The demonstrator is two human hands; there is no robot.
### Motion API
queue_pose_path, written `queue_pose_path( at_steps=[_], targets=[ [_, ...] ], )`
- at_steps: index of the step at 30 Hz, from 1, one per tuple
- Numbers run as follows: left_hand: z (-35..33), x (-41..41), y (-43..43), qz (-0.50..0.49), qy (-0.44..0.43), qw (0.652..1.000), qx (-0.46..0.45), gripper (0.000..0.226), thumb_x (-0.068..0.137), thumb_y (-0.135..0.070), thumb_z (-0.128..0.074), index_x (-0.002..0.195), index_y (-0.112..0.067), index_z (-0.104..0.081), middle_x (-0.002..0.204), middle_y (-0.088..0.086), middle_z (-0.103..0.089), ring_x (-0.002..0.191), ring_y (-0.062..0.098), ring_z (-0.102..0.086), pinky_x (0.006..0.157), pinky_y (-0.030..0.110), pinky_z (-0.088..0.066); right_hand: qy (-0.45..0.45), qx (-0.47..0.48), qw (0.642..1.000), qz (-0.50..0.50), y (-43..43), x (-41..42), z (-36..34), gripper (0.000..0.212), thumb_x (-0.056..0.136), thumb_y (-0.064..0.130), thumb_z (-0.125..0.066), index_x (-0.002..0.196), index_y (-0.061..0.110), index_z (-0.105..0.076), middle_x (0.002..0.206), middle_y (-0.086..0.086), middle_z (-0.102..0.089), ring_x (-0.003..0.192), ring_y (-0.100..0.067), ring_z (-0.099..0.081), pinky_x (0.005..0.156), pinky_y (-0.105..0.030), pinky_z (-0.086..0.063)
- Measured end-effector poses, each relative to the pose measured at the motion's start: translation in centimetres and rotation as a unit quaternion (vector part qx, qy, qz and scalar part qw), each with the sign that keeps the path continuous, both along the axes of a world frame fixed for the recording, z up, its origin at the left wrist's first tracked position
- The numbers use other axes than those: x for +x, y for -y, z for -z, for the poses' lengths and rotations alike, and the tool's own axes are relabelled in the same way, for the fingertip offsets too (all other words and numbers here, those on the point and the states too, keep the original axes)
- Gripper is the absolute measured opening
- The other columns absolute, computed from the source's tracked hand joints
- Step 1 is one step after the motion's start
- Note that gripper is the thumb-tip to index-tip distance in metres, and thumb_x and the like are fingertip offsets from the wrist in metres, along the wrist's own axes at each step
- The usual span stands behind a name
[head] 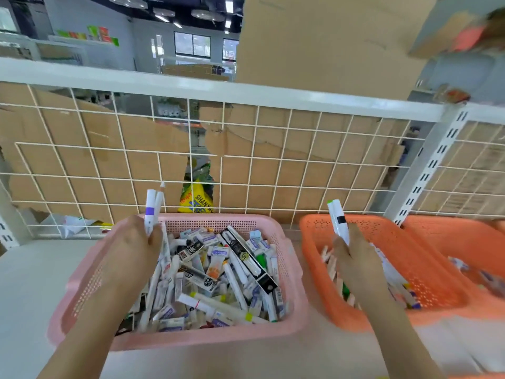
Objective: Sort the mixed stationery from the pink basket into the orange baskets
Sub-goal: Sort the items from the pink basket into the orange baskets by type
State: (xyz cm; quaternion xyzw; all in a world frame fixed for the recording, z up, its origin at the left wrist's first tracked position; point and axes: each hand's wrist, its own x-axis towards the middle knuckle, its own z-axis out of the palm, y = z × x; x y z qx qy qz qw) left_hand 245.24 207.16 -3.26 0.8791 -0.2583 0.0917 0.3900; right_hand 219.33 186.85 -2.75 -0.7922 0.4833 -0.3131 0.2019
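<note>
- The mixed stationery [218, 277], mostly white pens, markers and small boxes, fills the pink basket [175, 336].
- Just to its right stands an orange basket [314, 242] holding some pens, with a second orange basket [451, 236] beside it.
- All three baskets sit on a white surface [30, 283].
- Behind them rises a white wire grid [246, 149] backed by torn cardboard [82, 160], with a yellow bag [196, 199] showing through a gap.
- Beyond is a room with ceiling lights and windows.
- The left hand [131, 250] is over the pink basket, its fingers [154, 236] clenched round two upright white pens [151, 212].
- The right hand [355, 266] is over the near orange basket, its fingers [354, 233] grasping green-capped white markers [338, 220].
</note>
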Motion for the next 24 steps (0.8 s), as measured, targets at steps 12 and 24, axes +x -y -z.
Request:
queue_pose_path(
  at_steps=[12, 24],
  targets=[
    [-1.9, -10.7, 11.9, 0.165, -0.053, 0.984, -0.036, 0.018, 0.096, -0.02, -0.046, 0.09, -0.003, -0.041, 0.062, 0.007, -0.044, 0.06, 0.031, -0.043, 0.055, 0.036, -0.025, 0.026, 0.006, 0.998, 0.057, 6.1, -11.2, -0.2, 0.026, 0.097, 0.014, -0.042, 0.118, 0.0, -0.046, 0.072, -0.013, -0.057, 0.066, -0.032, -0.055, 0.057, -0.037, -0.039],
    [1.3, -22.6, 23.7, 0.285, -0.33, 0.9, -0.005, 0.005, 0.094, -0.012, -0.04, 0.096, -0.01, -0.037, 0.08, 0.01, -0.054, 0.064, 0.018, -0.054, 0.058, 0.026, -0.047, -0.106, 0.134, 0.982, -0.084, 11.8, -11.5, 2.1, 0.019, 0.09, 0.01, -0.051, 0.108, 0.018, -0.051, 0.077, 0.003, -0.055, 0.064, -0.012, -0.051, 0.055, -0.024, -0.042]
  ],
)
